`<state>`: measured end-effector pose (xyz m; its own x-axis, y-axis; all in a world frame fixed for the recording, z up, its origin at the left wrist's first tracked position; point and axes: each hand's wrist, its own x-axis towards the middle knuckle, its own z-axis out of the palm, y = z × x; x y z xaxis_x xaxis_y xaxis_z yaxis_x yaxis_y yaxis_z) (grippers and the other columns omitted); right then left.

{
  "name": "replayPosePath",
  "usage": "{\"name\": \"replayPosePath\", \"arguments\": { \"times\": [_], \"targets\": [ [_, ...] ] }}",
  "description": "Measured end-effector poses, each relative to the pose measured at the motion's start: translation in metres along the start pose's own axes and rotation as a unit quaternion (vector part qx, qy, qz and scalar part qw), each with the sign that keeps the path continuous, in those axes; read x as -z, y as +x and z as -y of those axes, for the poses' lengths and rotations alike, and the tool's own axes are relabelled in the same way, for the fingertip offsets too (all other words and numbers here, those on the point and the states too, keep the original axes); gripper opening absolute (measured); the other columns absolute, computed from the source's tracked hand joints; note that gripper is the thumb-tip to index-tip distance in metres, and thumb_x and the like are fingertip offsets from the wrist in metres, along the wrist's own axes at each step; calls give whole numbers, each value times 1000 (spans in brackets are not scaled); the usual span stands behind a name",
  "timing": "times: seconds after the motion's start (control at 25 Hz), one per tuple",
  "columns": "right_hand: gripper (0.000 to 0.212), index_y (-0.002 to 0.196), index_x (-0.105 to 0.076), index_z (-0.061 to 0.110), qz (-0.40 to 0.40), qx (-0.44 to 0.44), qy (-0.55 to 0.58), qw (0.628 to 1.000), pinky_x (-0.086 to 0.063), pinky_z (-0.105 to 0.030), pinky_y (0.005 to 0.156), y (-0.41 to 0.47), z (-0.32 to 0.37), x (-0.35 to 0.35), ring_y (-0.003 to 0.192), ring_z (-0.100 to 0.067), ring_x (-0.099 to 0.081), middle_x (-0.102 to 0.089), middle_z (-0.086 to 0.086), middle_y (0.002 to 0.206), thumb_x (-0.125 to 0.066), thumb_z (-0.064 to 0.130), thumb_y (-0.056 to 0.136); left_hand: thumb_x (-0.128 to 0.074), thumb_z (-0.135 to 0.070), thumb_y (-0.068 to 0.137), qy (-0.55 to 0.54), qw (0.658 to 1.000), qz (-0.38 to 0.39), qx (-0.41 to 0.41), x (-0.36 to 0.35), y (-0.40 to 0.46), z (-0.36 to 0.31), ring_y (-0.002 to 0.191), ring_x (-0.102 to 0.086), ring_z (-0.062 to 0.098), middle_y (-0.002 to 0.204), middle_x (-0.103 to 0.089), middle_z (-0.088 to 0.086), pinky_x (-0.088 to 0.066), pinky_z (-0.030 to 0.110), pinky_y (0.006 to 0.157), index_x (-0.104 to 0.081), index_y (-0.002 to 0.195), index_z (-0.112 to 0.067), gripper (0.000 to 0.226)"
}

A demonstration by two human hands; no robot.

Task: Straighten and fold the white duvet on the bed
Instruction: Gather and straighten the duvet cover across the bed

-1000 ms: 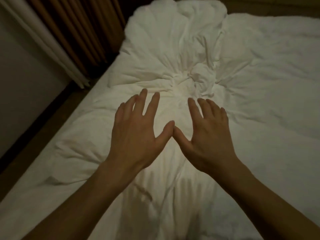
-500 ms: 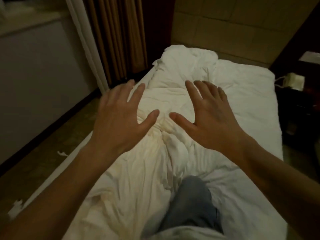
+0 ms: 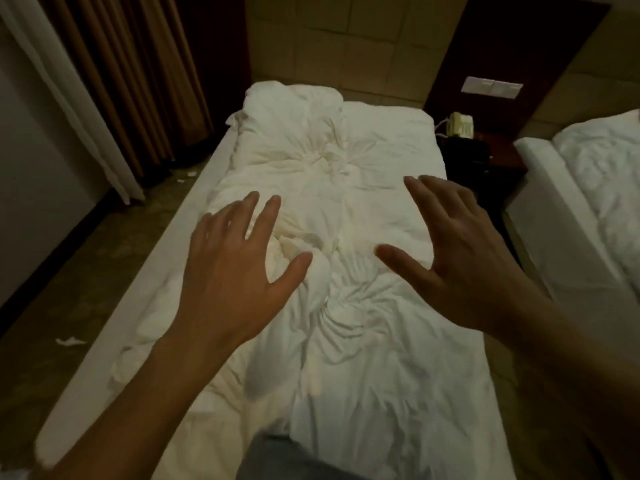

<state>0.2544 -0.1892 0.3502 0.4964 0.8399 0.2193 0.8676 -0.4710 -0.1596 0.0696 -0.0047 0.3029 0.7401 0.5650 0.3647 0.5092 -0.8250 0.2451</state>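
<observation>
Dim hotel-style room (image 3: pixel 346 36), padded wall panels at the far end, single bed (image 3: pixel 104 358) running lengthwise away from the camera. At the near edge of the bed, a grey-trousered knee (image 3: pixel 273 459) on the bedding. Over the middle of the bed, left hand (image 3: pixel 232 268) palm down, fingers straight and spread apart, thumb out to the side, gripping nothing; contact with the cloth below impossible to tell. Beside it, toward the right edge, right hand (image 3: pixel 460 258) likewise flat and splayed, thumb pointing inward, nothing held, a clear gap between the two thumbs. Beneath and between both hands, white duvet (image 3: pixel 363 341) lying crumpled along the bed, bunched into twisted ridges at the centre, heaped higher at the far left corner, not folded. Along the left edge, bare mattress side showing, with scraps of paper (image 3: pixel 71 341) on the floor. Beyond the left edge, brown curtains (image 3: pixel 138 81). Past the far right corner, dark nightstand (image 3: pixel 485 157) bearing a pale telephone (image 3: pixel 460 124). Further right, second bed (image 3: pixel 595 174), also in white.
</observation>
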Motion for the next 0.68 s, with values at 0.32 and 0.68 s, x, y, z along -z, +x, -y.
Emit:
{"name": "replayPosePath", "arguments": {
  "times": [0.32, 0.68],
  "targets": [
    [98, 160, -18, 16, 19, 28, 30, 999, -24, -45, 121, -104, 4, -21, 150, -27, -21, -26, -9, 163, -28, 82, 89, -23, -76, 88, -10, 999, 18, 51, 4, -102, -63, 139, -36, 30, 156, -36, 8, -25, 54, 116, -31, 153, -23, 84],
    [100, 161, -8, 20, 39, -61, 37, 997, -13, -51, 125, -273, -72, 27, 154, -27, -10, -12, -7, 168, -19, 84, 85, -15, -79, 88, -22, 997, 54, 46, -6, -202, -217, 141, -33, 34, 158, -30, 14, -25, 59, 115, -24, 155, -22, 89]
  ]
}}
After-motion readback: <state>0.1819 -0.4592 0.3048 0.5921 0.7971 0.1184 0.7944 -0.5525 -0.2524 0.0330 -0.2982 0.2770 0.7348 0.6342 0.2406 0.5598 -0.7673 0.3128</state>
